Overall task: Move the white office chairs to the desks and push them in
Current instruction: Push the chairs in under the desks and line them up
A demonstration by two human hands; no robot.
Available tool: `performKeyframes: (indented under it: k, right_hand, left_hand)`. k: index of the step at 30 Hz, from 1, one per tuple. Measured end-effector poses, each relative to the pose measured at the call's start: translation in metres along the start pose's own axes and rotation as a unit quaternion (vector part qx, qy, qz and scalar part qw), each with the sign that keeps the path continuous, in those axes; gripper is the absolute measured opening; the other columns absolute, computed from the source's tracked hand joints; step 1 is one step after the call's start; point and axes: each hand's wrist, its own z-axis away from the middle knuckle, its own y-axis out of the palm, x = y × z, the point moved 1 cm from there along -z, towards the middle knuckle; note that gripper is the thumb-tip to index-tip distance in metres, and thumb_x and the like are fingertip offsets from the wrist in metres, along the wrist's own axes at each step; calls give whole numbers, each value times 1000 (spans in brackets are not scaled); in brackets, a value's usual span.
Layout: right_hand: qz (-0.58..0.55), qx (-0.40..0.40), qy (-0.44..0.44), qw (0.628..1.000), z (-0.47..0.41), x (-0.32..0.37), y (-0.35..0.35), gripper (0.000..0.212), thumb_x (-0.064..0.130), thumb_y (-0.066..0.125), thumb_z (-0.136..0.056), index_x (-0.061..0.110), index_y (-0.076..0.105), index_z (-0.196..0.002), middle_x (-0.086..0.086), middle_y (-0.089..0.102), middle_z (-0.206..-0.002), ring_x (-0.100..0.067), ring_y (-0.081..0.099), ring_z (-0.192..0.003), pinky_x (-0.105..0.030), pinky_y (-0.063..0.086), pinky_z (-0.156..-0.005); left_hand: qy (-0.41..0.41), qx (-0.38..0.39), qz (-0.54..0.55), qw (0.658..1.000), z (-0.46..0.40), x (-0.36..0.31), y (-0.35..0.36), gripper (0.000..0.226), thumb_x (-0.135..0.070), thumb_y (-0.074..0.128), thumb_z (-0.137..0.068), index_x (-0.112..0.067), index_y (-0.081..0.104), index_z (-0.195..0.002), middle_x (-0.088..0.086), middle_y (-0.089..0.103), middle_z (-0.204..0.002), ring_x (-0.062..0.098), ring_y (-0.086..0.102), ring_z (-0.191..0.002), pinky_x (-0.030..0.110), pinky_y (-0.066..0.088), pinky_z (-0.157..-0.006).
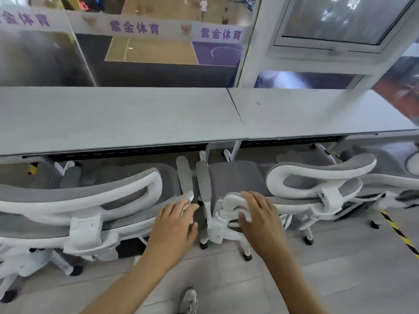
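Note:
Two white office chairs with grey mesh stand side by side at the desks, backs toward me. The left chair (90, 200) sits in front of the left desk (113, 118), its seat partly under the desk edge. The right chair (317, 184) stands at the right desk (317, 112). My left hand (174, 223) lies flat on the right end of the left chair's white back frame, fingers stretched out. My right hand (256, 214) curls over the left end of the right chair's back frame, thumb beneath it. The two chairs' grey armrests (183, 175) nearly touch between my hands.
A third white chair (396, 184) shows partly at the far right. Yellow-and-black floor tape (399, 234) runs along the floor on the right. My shoe (188, 300) is on the tiled floor behind the chairs. A glass wall and white window frame rise behind the desks.

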Motion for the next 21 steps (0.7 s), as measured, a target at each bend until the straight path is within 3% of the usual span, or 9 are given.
performKeyframes:
  k: [3,6,9,11,17,18,21]
  right_hand:
    - [77,143,-16,987,-57,-23,10,52,31,57,-95,20,45,-144,1,51,-146,-24,48,-133,-40,42,-108]
    - [156,260,6,953,-76,-40,22,38,51,40,-100,24,49,-125,1,62,-126,-25,59,-115,-38,44,-81]
    - [187,233,-39,953,-82,-49,26,42,58,33,-101,24,50,-117,1,65,-109,-24,66,-100,-34,35,-66]
    - [181,213,-57,958,-90,-54,27,43,60,30,-102,25,49,-117,1,66,-106,-23,67,-97,-33,35,-65]
    - [169,196,-71,963,-113,-71,29,43,63,30,-100,28,50,-117,3,68,-106,-22,67,-98,-33,37,-67]
    - [173,195,-69,963,-119,-73,30,44,64,30,-100,28,51,-116,3,68,-104,-22,67,-97,-33,37,-67]
    - [196,206,-65,957,-125,-79,33,49,65,27,-100,24,52,-108,2,68,-99,-23,68,-92,-34,37,-66]
  left_hand:
    - [-58,39,-50,996,-33,3,18,48,-35,61,-90,-26,50,-135,0,54,-137,25,53,-122,43,43,-103]
    - [-120,66,-109,985,-45,7,32,49,-37,72,-84,-17,60,-127,7,68,-114,30,65,-97,43,52,-82]
    - [-140,17,-128,982,-47,11,43,40,-34,79,-80,-11,70,-111,10,72,-90,31,68,-77,41,54,-67]
    - [-145,-27,-136,980,-46,14,47,34,-39,59,-90,-13,72,-108,7,72,-85,29,69,-74,41,56,-66]
    - [-111,-122,-173,971,-29,21,53,63,-50,16,-105,-19,71,-99,-1,70,-80,23,66,-68,37,54,-66]
    - [-112,-122,-179,970,-28,23,53,64,-50,14,-105,-20,70,-100,-2,70,-81,23,66,-69,37,53,-67]
    - [-128,-110,-183,968,-28,24,52,43,-48,34,-98,-22,68,-102,-3,69,-83,24,65,-69,38,50,-70]
